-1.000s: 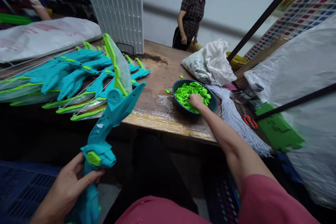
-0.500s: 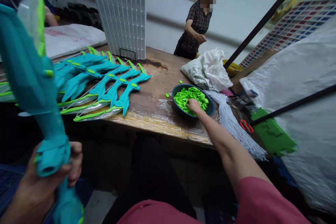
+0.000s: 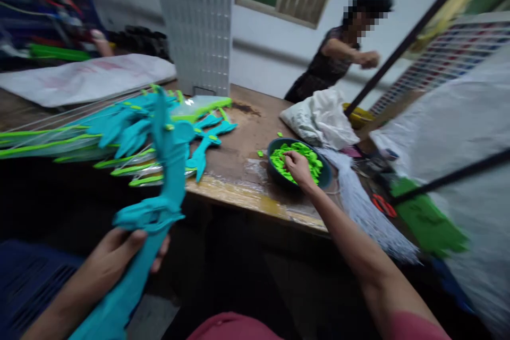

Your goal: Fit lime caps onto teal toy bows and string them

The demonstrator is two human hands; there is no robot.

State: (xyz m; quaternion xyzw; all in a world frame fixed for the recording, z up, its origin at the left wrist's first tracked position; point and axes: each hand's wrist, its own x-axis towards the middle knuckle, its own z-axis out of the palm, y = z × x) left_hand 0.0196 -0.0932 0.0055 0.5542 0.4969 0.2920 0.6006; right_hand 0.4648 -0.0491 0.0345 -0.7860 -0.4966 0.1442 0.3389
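Note:
My left hand (image 3: 113, 255) is wrapped round a teal toy bow (image 3: 171, 180), held upright in front of the table's edge. A clear limb with a green rim juts from its upper part. Over a dark bowl (image 3: 325, 176) heaped with small bright green plastic pieces (image 3: 316, 163), my right hand (image 3: 299, 167) has its fingers curled together. Whether a piece is between those fingertips I cannot make out. Several more teal toy bows (image 3: 203, 154), strung with white cord, lie in a row on the left of the table, partly hidden behind the held one.
White cords (image 3: 358, 212) hang over the table edge beside the bowl. Behind it sits a white sack (image 3: 319, 117). Orange-handled scissors (image 3: 383, 205) and a green foam mat (image 3: 428, 218) are at right. A co-worker (image 3: 338, 56) stands across the wooden table (image 3: 235, 170).
The held toy bow has swung to the right and away from me, turning in my left hand. My right hand has risen slightly from among the green pieces. The co-worker's arm has lifted.

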